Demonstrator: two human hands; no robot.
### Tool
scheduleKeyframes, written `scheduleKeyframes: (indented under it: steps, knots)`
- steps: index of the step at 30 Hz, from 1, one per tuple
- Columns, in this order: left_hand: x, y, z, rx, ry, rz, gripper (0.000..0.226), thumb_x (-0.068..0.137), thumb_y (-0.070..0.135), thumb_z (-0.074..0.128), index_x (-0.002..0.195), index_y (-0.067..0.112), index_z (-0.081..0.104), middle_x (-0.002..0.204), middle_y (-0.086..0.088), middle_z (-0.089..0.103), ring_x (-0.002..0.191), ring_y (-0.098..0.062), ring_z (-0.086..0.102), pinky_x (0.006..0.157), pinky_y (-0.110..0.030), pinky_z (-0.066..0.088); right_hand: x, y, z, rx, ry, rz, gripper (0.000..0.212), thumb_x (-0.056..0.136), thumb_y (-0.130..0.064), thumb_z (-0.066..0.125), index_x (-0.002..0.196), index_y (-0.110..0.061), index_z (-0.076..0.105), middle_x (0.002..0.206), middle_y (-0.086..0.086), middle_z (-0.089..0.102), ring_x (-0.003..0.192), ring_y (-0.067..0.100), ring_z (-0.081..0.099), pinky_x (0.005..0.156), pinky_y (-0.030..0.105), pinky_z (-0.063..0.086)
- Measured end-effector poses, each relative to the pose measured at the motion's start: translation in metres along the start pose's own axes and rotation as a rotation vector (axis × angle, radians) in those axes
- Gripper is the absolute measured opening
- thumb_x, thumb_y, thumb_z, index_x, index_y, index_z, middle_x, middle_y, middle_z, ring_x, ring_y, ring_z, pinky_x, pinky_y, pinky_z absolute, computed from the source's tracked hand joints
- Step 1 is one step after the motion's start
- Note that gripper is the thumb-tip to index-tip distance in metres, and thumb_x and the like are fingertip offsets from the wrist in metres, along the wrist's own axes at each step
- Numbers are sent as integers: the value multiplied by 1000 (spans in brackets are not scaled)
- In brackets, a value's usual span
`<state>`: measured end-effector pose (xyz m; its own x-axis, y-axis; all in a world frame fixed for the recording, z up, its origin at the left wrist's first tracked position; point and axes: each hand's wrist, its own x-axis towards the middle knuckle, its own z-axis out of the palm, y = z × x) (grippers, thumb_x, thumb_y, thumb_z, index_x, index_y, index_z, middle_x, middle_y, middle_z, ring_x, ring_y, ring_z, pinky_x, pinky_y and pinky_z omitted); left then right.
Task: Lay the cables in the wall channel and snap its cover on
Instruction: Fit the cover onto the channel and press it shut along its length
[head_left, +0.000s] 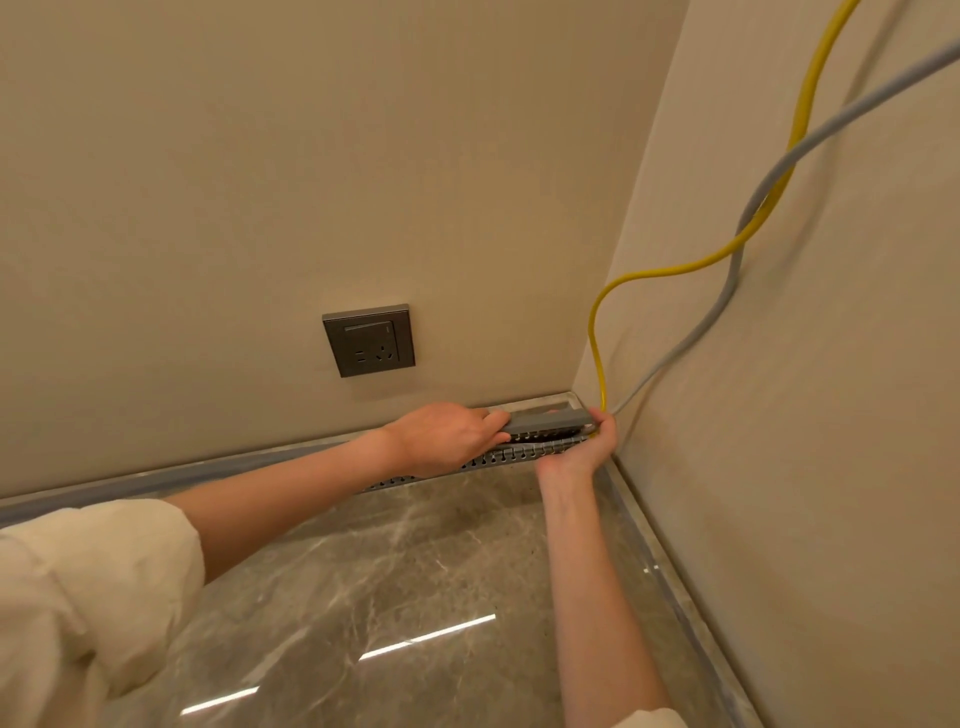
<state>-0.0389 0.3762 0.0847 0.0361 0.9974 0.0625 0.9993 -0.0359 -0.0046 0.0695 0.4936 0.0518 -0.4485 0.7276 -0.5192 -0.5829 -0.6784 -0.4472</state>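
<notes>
Down in the room's corner, 2 beige walls (208, 182) are meeting a glossy marble floor (389, 597). Along the skirting, a grey slotted wall channel (498, 457) is lying on the floor. Just above it, the grey cover (545, 422) is hovering, gripped at its left end by the left hand (441, 436). At the corner end, the right hand (587, 447) is pinching the yellow cable (727, 249) and grey cable (737, 270), both trailing down the right wall. A grey switched socket (369, 340) is sitting on the back wall.
</notes>
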Motion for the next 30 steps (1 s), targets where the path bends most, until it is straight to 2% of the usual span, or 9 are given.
scheduleKeyframes:
  steps: [5,8,10,14,18,22,25,27,30]
  knots:
    - [4,3,-1,73,5,-3,36,102,36,22,104,7,44,86,-15,58,63,-35,55,51,-42,43,-2,-1,0,-1,-7,0,25,75,-39,50,78,-16,60,72,8,64,69,26,61,54,27,54]
    - [2,4,0,93,16,-9,36,102,36,22,105,7,45,90,-14,58,67,-35,57,56,-45,47,-1,-3,0,-2,-15,3,24,73,-38,51,73,-15,58,58,5,64,55,23,62,52,25,52]
    - [0,5,2,102,29,-1,36,102,36,22,103,7,44,88,-14,59,67,-35,57,54,-44,46,-1,-2,0,0,-5,5,23,73,-38,52,72,-15,55,57,4,61,48,22,61,50,24,51]
    - [1,5,3,145,55,26,36,102,36,23,99,8,46,83,-12,60,63,-33,56,49,-38,36,0,-3,-2,-15,2,19,25,72,-39,53,77,-14,53,66,5,55,60,23,56,56,25,49]
    - [3,6,2,216,40,69,36,102,35,19,97,10,44,81,-9,61,59,-30,52,63,-39,41,2,-4,-2,-1,12,21,26,70,-38,55,78,-15,48,69,4,50,63,21,51,63,28,44]
    - [0,6,2,124,52,37,37,101,37,22,98,9,45,83,-11,60,61,-30,51,53,-38,36,0,-4,0,27,-3,26,24,71,-37,55,70,-15,45,61,2,47,53,19,50,57,25,42]
    - [-2,8,1,87,45,22,36,101,38,21,99,10,44,83,-9,60,59,-25,45,53,-37,37,0,-4,3,97,-19,15,26,74,-33,54,61,-16,41,59,-1,40,48,17,44,53,24,38]
    - [-2,9,1,76,2,-12,36,101,39,19,101,11,42,82,-10,61,56,-27,47,52,-41,41,0,-5,4,114,-37,17,27,76,-33,53,58,-16,42,57,-1,41,46,16,44,51,24,39]
    - [-2,11,2,41,-27,-42,35,101,38,20,105,10,41,81,-12,62,53,-27,45,49,-39,38,-1,-6,5,131,-67,24,32,77,-34,54,54,-15,45,51,-1,45,44,16,47,50,24,42]
